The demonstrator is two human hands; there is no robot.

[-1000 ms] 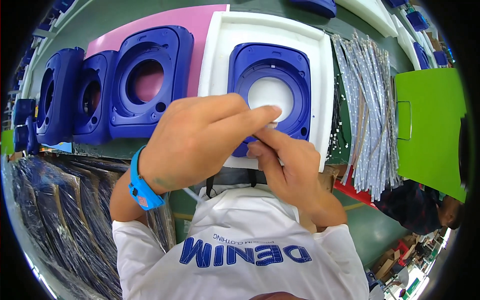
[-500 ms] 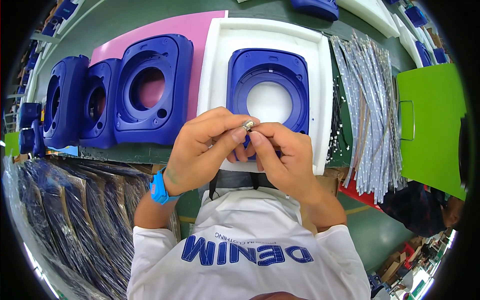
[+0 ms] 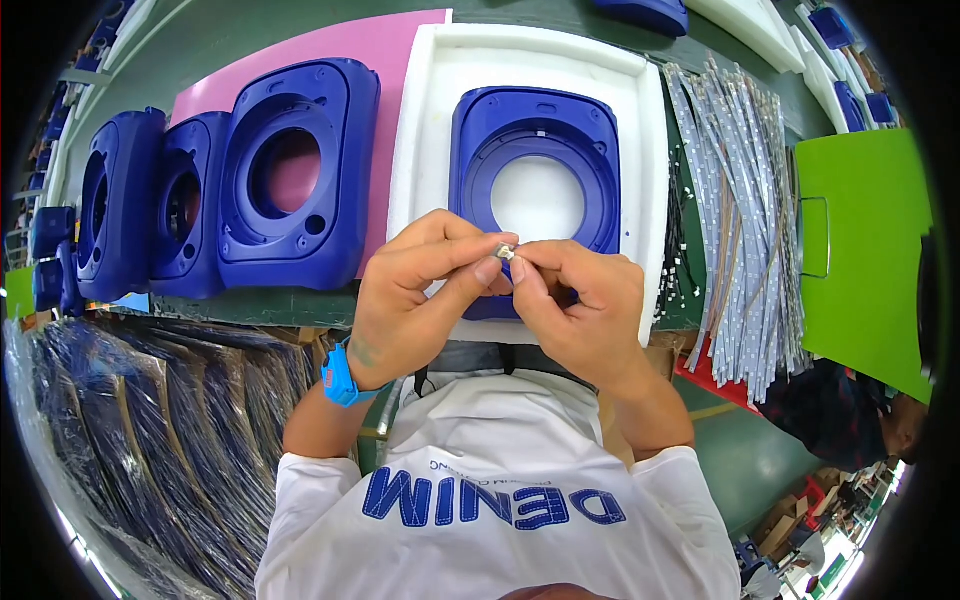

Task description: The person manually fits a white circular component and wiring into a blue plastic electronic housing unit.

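Green worktop [image 3: 250, 30] carries a white foam tray [image 3: 425, 150] at its near edge, holding a blue square plastic housing [image 3: 535, 130]. Above it, left hand [image 3: 415, 300] and right hand [image 3: 575, 305] fingers pinch shut on a small silvery part [image 3: 506, 252].

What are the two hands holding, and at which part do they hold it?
A tiny silvery piece, pinched at its two ends between fingers of the left hand and right hand. Its kind cannot be told.

Green worktable [image 3: 300, 30], pink mat [image 3: 390, 50] – bright green panel [image 3: 865, 240], even light
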